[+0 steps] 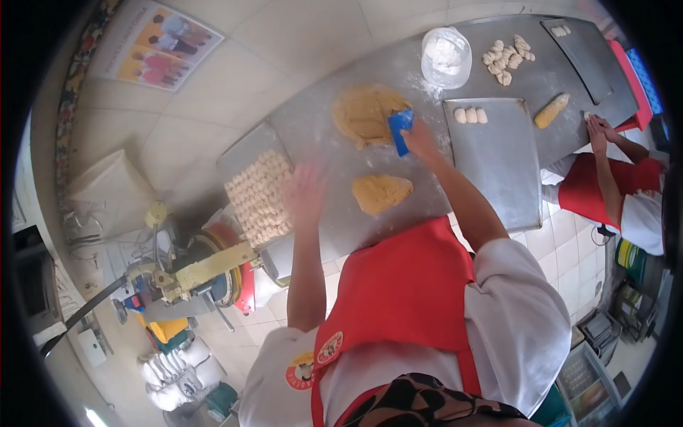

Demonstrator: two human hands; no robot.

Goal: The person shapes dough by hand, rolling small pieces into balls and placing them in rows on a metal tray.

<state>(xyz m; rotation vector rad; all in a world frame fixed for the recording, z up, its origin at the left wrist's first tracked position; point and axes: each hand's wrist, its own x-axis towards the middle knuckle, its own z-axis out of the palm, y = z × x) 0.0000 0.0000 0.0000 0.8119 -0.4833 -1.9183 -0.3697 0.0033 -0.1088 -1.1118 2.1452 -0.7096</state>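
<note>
1. A round red-and-white emblem (331, 347) sat on the bib of the person's bright red cloth apron (398, 292), and a red-and-yellow badge (302, 371) marked the left white sleeve (274, 377).
2. A white-and-orange poster (160, 44) with pictured figures hung on the pale tiled wall (284, 50); lettering ran along its left edge.
3. The person's right forearm reached forward and inward over the grey metal surface (324, 146), the right hand (418, 136) closed around a flat blue scraper (400, 130).
4. The scraper stood at the right edge of a broad, flattened tan dough mass (361, 112), overlapping it in view.
5. The left forearm pointed nearly straight ahead. The left hand (306, 192) was motion-blurred, so whether its fingers were spread or curled could not be told; it appeared beside a metal tray packed with rows of pale dough pieces (257, 196).
6. A smaller ochre dough lump (380, 193) lay nearer the person, apart from the broad mass.
7. To the right, a grey rectangular tray (494, 164) bore three pale dough rolls (471, 115).
</note>
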